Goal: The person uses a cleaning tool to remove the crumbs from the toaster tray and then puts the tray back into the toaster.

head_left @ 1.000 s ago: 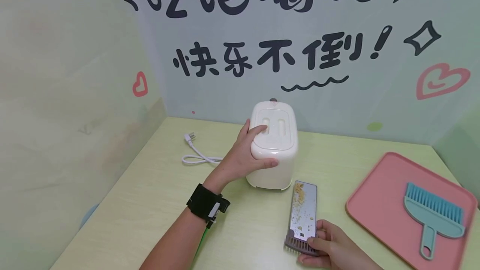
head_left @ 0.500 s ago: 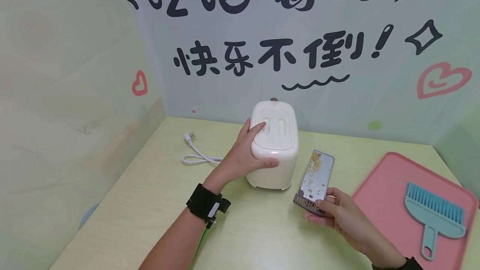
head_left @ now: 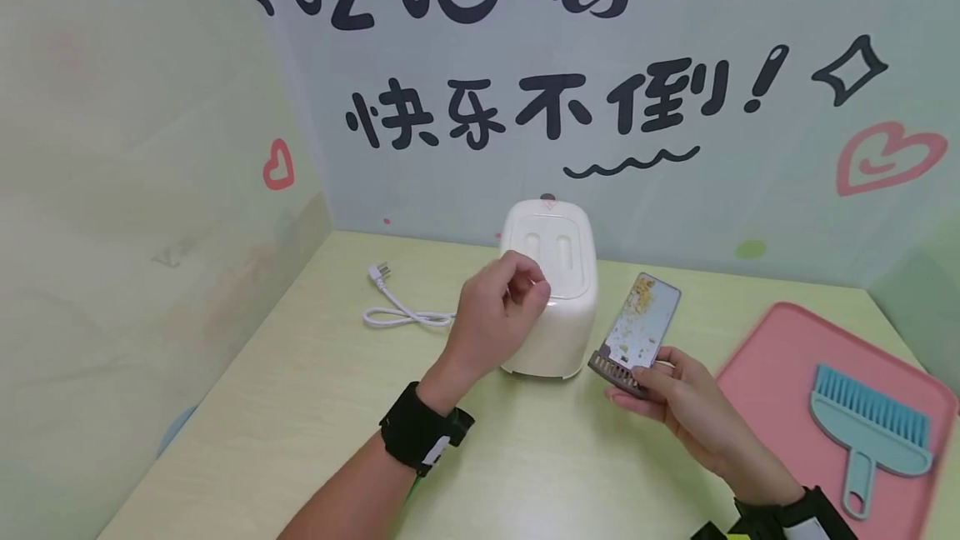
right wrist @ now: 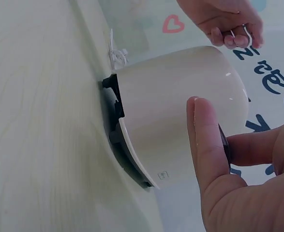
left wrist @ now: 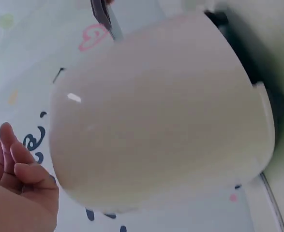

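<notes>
- On the pale table, you have bare surface below your work, so anything spilled would likely scatter there.
- Beside your right hand, the pink tray bears a blue brush; if you drop that hand too low, you might knock the pink tray's left edge.
- Just by your left hand stands the white appliance; those fingers are loosely bent, gripping nothing that shows, so a bump could probably shift the unsteadied appliance.
- Right of the appliance, and well apart from your left hand, the metal crumb tray is pinched by your right hand at its slotted end, thumb on top, fingers beneath. Its long plate reaches away from you, so a weak pinch could let the far end dip.
- Crumbs lie loose toward that far end; a tilt or jolt could slide them off.
</notes>
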